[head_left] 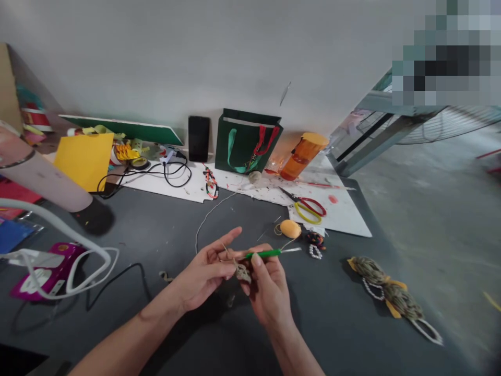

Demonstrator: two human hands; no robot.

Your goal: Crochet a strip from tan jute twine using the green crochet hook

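Note:
Over the front of the dark table, my left hand (207,271) pinches a small grey-brown crocheted piece (243,272) between thumb and fingers, with its index finger stretched out. My right hand (270,287) is closed around a green-handled crochet hook (268,254), thumb pressed on the handle, right beside the piece. The hook's working tip is hidden among my fingers. A thin strand of yarn (203,222) runs from my left hand back across the table toward a small yarn ball (255,177) by the bag.
Red-and-yellow-handled scissors (309,208) lie on white board behind my hands, near an orange egg-shaped object (290,228). A green gift bag (246,143), a phone (199,139) and an orange bottle (303,156) stand at the back. Knotted yarn bundles (391,287) lie right; a lamp-like pink cylinder (55,172) leans left.

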